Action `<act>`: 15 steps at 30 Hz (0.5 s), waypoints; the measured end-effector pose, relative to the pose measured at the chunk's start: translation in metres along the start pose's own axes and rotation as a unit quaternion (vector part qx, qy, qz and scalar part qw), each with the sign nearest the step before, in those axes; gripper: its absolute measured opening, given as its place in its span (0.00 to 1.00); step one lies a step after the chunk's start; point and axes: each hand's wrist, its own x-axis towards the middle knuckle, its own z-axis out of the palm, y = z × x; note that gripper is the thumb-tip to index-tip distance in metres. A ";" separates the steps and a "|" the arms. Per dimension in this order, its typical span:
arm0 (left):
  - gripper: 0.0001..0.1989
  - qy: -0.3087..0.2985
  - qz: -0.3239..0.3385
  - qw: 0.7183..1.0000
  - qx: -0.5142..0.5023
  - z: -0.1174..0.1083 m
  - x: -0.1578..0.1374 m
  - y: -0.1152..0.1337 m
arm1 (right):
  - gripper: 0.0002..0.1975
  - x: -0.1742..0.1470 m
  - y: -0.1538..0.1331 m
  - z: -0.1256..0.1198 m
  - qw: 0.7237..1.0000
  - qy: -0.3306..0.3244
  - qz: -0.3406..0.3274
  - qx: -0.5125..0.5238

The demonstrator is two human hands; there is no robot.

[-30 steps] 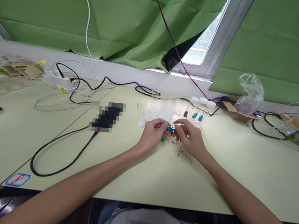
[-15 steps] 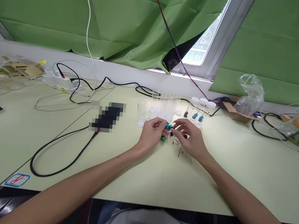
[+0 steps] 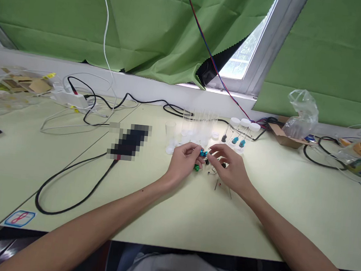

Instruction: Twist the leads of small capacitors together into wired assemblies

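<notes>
My left hand [image 3: 184,162] is closed, pinching a small bright-blue part [image 3: 203,153] between thumb and fingertips. My right hand [image 3: 230,166] meets it from the right, thumb and forefinger drawn together at the part's right end; what they grip there is hidden. A small green part [image 3: 197,167] shows just below my left fingers. Between the hands lie a small black part [image 3: 207,161] and a bent metal piece [image 3: 212,171]. Thin metal pins [image 3: 216,185] and a tiny red bead [image 3: 220,184] rest on the table nearer me.
Behind my hands stand several clear tubes [image 3: 200,127]. White-capped tubes [image 3: 244,123] to the right hold blue and black parts with thin stems. A blurred-out dark device [image 3: 130,141] with a black cable [image 3: 64,214] lies left. A cardboard box [image 3: 284,141] holds a plastic bag [image 3: 302,115].
My right fingertips have closed in slightly on the blue part, covering the dark bit that showed at its right end. My left hand has barely moved.
</notes>
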 end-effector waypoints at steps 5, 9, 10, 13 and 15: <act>0.11 0.006 -0.006 1.000 0.006 -0.001 0.001 0.000 | 0.11 0.000 -0.001 0.000 1.000 -0.004 -0.012 0.012; 0.11 0.000 -0.011 1.000 0.006 0.000 0.000 0.002 | 0.11 0.000 0.002 0.001 1.000 0.000 0.001 0.018; 0.12 -0.004 -0.011 1.000 0.007 0.000 0.000 0.003 | 0.11 0.000 0.003 0.001 1.000 -0.002 0.006 0.020; 0.13 -0.014 -0.011 1.000 0.015 0.000 0.000 0.003 | 0.11 -0.001 0.004 0.001 0.999 -0.013 0.018 0.028; 0.15 -0.017 -0.014 1.000 0.021 -0.001 0.000 0.003 | 0.11 0.000 0.004 0.001 0.999 -0.016 0.019 0.027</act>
